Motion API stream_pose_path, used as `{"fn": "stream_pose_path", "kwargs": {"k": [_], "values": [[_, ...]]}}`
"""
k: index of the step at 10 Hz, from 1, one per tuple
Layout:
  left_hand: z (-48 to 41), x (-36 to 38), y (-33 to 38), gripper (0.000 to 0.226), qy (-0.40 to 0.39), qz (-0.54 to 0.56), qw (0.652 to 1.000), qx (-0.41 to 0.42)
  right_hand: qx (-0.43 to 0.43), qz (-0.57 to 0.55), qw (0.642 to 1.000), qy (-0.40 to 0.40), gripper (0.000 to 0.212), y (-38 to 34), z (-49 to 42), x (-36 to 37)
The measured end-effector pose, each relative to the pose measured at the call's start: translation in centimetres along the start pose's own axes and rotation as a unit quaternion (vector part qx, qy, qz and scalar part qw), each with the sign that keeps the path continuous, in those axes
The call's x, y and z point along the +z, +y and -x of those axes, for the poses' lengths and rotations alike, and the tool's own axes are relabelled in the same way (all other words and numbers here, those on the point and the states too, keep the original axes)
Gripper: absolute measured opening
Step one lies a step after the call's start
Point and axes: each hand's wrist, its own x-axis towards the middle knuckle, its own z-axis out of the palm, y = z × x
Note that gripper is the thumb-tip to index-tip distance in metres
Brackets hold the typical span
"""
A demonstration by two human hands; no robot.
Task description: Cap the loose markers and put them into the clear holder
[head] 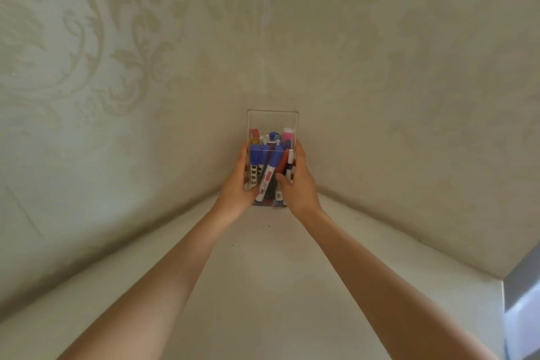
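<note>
Here: wall [380,38], pale beige, with a faint damask leaf pattern, filling the upper view. White surface [263,272], matt, with a few dark specks, meeting the wall at its far edge; a grey-blue strip [523,301] borders it at far right. Left hand [236,184], fingers curled round the left side of the clear holder [273,123]. Right hand [298,184], gripping its right side, thumb across the front face. The holder is upright between both hands, base where surface and wall meet; whether it rests there or is lifted cannot be told. Markers [270,166] stand inside, caps up: blue, red, pink. One white barrel carries a red label [266,181], its writing too small to read; another shows black block marks [253,175], also illegible.
</note>
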Motion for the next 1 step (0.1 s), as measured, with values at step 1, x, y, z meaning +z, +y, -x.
{"fn": "stream_pose_path", "kwargs": {"k": [1], "values": [[0.94, -0.34, -0.44, 0.09, -0.009, -0.014, 0.999, -0.046, 0.048, -0.024, 0.999, -0.009, 0.074, 0.05, 0.2, -0.12]]}}
